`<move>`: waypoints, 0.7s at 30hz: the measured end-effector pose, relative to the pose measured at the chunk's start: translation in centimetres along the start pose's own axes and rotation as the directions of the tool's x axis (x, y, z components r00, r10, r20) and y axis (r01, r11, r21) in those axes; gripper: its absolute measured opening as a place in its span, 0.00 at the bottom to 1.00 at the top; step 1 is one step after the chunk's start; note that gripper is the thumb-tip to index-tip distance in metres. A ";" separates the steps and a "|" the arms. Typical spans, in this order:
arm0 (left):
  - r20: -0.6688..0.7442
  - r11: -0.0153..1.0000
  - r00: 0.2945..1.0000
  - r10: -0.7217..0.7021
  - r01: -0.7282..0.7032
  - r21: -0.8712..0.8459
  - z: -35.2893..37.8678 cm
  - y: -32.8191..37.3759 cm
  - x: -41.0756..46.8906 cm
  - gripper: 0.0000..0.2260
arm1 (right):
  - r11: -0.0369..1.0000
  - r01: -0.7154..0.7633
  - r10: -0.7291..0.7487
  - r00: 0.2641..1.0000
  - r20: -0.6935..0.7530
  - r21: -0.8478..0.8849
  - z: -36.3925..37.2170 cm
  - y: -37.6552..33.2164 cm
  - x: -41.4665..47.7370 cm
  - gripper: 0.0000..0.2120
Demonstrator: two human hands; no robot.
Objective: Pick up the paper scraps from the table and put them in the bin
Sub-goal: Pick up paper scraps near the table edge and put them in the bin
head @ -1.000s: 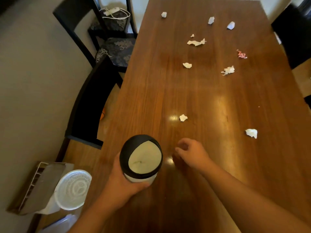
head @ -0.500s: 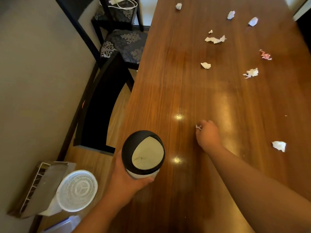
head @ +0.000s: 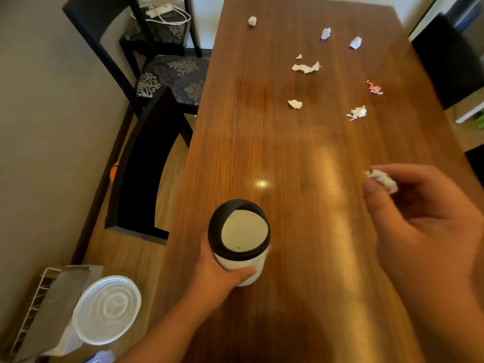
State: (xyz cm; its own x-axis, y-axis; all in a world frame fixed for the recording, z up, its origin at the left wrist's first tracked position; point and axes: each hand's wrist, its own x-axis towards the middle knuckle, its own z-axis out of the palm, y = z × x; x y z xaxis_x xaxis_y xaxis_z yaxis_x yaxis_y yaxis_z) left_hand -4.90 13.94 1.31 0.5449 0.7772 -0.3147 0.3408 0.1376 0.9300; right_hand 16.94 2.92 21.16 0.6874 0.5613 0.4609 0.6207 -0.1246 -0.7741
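Polished wooden counter (head: 301, 284) seen from above, running away from the viewer, glossy with light reflections. Left hand (head: 217, 276) near the lower centre, wrapped around the white body of a small bin (head: 239, 242), thumb across its front; bin held upright at the counter's left edge, topped by a black domed lid with a pale swing flap facing up. Right hand (head: 419, 218) raised above the counter at the right, blurred, thumb and fingertips pinched on a crumpled white paper scrap (head: 383, 180), well to the right of the bin and level with or a little beyond it. Further out, more scraps lying loose on the far half of the counter: a white scrap (head: 295, 104) near the middle, a ragged white one (head: 356, 112) to its right, a pink scrap (head: 374, 88) beyond that, a long torn strip (head: 306, 67) with a tiny piece (head: 299, 57) just beside it, and three small wads (head: 252, 21) (head: 325, 33) (head: 355, 42) near the far end. Left of the counter, dark chairs (head: 167, 77) with patterned seat cushions, one carrying a white power strip and cord (head: 162, 12). On the floor at lower left, a white round fan (head: 107, 309) beside a wire rack (head: 39, 305)
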 end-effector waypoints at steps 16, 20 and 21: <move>0.118 0.999 0.993 0.027 -0.029 0.022 9.9 1.9 -0.8 0.49 | 0.748 -0.296 0.606 0.671 0.428 -0.595 -7.4 15.2 -7.4 0.16; 0.095 1.000 0.995 0.025 -0.026 0.014 13.8 2.4 -0.9 0.50 | 0.641 -0.403 0.717 0.619 0.322 -0.654 -10.3 22.1 -4.9 0.16; 0.082 0.999 0.996 0.028 -0.029 0.013 14.9 2.6 -0.9 0.50 | 0.624 -0.420 0.728 0.619 0.296 -0.658 -10.8 23.8 -4.0 0.17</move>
State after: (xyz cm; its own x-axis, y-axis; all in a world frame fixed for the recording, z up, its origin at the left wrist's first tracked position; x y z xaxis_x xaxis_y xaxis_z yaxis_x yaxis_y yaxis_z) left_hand 6.92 4.41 1.13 0.6155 0.7274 -0.3034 0.3351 0.1069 0.9361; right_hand 33.01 -11.14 5.59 0.7656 0.4984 -0.4068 0.3470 -0.8524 -0.3912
